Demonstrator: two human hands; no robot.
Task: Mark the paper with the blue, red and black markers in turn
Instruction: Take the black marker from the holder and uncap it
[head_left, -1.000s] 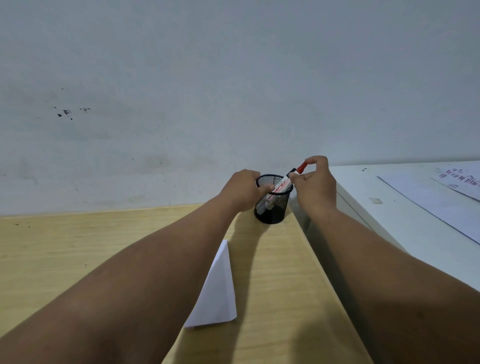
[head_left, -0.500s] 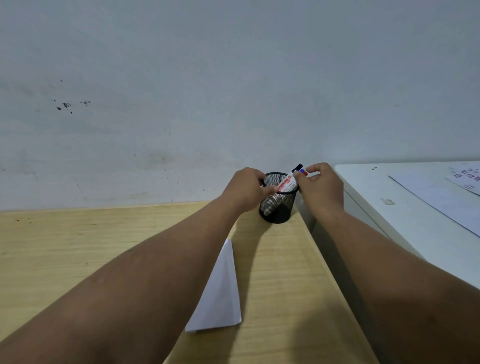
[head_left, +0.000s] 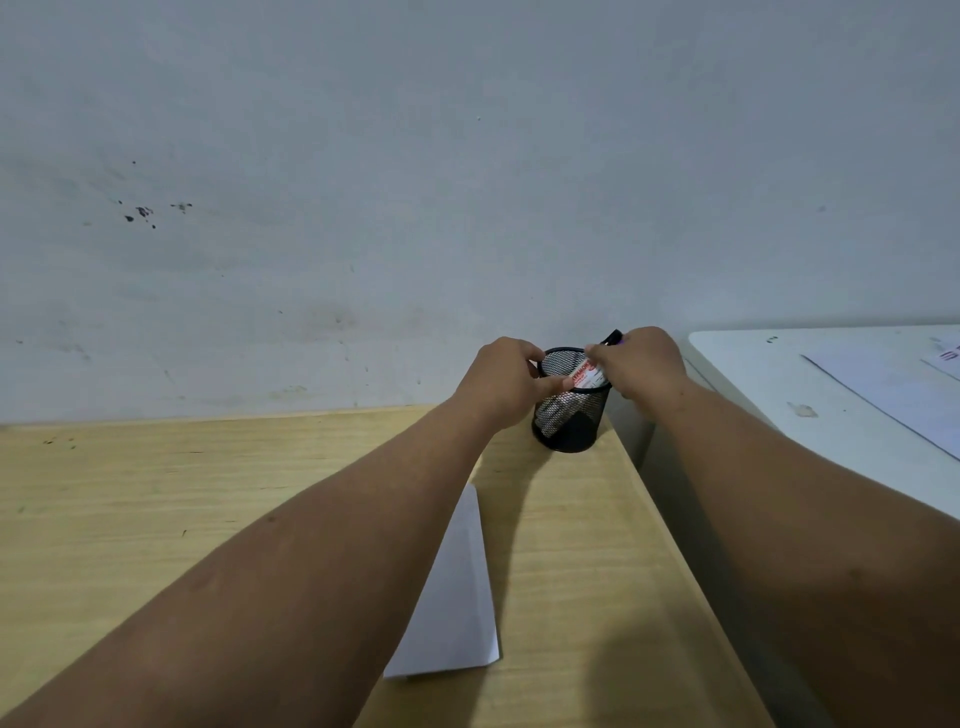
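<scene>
A black mesh pen cup (head_left: 571, 415) stands at the far right of the wooden desk (head_left: 156, 493), close to the wall. My left hand (head_left: 506, 382) grips its rim from the left. My right hand (head_left: 641, 364) is closed on the markers (head_left: 587, 375) leaning out of the cup; a white barrel with red print shows, and a black and a blue cap tip (head_left: 614, 336) stick out above my fingers. The red cap is hidden. A white sheet of paper (head_left: 454, 597) lies on the desk between my forearms, mostly covered by my left arm.
A white table (head_left: 779, 395) adjoins the desk on the right, with paper sheets (head_left: 893, 384) on it. A grey wall rises just behind the cup. A gap runs between the desk's right edge and the white table.
The red-capped marker that my right hand held above the cup has gone down among the others; its red cap no longer shows. My right hand now closes over the marker tops. The view shifted slightly.
</scene>
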